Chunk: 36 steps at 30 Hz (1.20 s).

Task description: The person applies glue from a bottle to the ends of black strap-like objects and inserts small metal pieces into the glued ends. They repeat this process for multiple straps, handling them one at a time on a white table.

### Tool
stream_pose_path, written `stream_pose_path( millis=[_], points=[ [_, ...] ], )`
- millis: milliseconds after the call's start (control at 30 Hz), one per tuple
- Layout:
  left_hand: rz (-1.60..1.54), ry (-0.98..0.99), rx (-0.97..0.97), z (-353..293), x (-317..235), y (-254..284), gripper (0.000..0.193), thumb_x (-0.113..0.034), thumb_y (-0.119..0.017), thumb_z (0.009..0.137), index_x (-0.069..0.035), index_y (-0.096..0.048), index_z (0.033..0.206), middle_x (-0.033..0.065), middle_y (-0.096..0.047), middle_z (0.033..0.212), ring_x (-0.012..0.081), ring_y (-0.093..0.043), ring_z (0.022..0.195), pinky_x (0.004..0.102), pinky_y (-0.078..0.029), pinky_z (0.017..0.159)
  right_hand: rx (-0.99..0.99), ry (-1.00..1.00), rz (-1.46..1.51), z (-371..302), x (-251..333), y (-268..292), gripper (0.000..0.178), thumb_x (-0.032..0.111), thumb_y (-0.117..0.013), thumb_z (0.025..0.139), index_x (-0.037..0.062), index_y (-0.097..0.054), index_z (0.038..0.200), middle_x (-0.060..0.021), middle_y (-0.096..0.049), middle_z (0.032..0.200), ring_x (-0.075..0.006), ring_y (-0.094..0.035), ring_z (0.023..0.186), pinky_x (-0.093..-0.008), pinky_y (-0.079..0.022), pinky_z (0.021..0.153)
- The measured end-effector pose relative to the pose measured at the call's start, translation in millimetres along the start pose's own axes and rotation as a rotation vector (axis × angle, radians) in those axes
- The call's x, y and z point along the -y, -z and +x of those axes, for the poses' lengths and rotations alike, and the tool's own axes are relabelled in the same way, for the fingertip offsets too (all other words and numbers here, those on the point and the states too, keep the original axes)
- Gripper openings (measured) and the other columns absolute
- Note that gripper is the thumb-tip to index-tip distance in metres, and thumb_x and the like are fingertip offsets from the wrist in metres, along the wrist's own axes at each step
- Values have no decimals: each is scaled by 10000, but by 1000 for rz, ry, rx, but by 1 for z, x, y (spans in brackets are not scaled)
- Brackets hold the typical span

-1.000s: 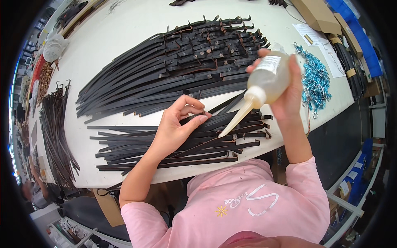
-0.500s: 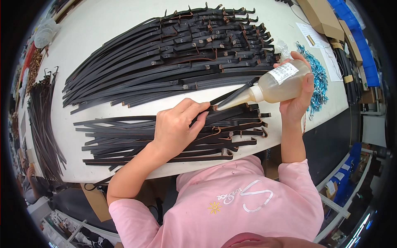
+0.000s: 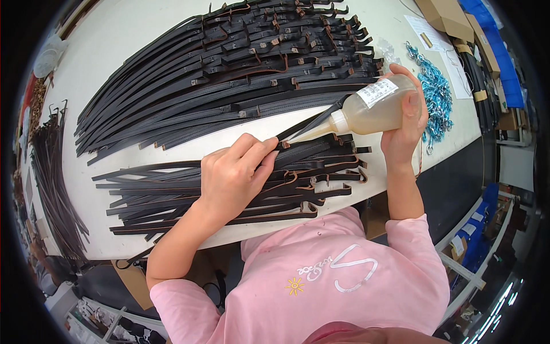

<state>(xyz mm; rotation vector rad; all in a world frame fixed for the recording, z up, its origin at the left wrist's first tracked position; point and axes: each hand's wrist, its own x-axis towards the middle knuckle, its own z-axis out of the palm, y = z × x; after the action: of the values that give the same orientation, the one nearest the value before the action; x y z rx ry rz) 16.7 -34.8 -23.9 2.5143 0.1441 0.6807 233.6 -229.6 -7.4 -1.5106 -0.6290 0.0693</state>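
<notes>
My left hand is closed, pinching the end of a black strap between thumb and fingers. My right hand wraps round a translucent squeeze bottle with a white label and a pale yellowish liquid inside. The bottle lies tilted, and its long cone nozzle points left, its tip at the strap end beside my left fingertips. Whether liquid is coming out is too small to tell. Below my left hand spreads a smaller pile of black straps with brown edges.
A large pile of black straps covers the far part of the white table. Another bundle of straps lies at the left. Blue and silver metal hardware is heaped at the right, near paper sheets and a cardboard box.
The whole view has shifted slightly, so the table and straps sit a little further left. Both hands keep their hold, and the nozzle tip stays at the strap end.
</notes>
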Motion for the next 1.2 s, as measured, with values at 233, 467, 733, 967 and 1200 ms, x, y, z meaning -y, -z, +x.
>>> stream_pose_path(
  millis=[233, 467, 733, 967, 1200],
  points=[
    [5, 4, 3, -1, 1, -2, 187, -75, -788, 804, -101, -725, 979, 14, -616, 775, 190, -617, 537, 315, -480, 485, 18, -16, -6, -1, -3, 1, 716, 561, -564, 985, -58, -529, 1345, -150, -624, 1162, -196, -634, 1082, -304, -511, 951],
    [1, 13, 11, 0, 0, -2, 174, -72, -785, 810, -98, -728, 972, 12, -619, 776, 182, -620, 545, 306, -478, 491, -25, 8, 90, -2, -5, -3, 595, 490, -618, 977, -19, -619, 1286, -96, -644, 1120, -124, -607, 995, -223, -484, 831],
    [-4, 18, 14, 1, -2, -2, 175, -66, -794, 804, -85, -733, 966, 15, -628, 777, 186, -623, 556, 306, -476, 498, -6, 44, 104, 1, -11, -1, 554, 458, -614, 985, -14, -629, 1277, -97, -653, 1136, -123, -616, 1005, -234, -489, 860],
    [1, 12, 7, 0, -1, -3, 184, -66, -796, 802, -89, -738, 975, 17, -634, 782, 186, -619, 554, 305, -479, 502, 8, 53, 122, 0, -11, -1, 523, 433, -615, 988, -9, -639, 1266, -81, -662, 1110, -109, -621, 986, -226, -496, 847],
    [4, 18, 3, 0, -1, -3, 187, -59, -800, 796, -85, -740, 971, 20, -646, 788, 187, -619, 554, 303, -479, 501, 28, 18, 154, 1, -10, -1, 497, 409, -631, 979, -2, -646, 1258, -69, -668, 1104, -94, -625, 971, -219, -494, 835]
  ],
)
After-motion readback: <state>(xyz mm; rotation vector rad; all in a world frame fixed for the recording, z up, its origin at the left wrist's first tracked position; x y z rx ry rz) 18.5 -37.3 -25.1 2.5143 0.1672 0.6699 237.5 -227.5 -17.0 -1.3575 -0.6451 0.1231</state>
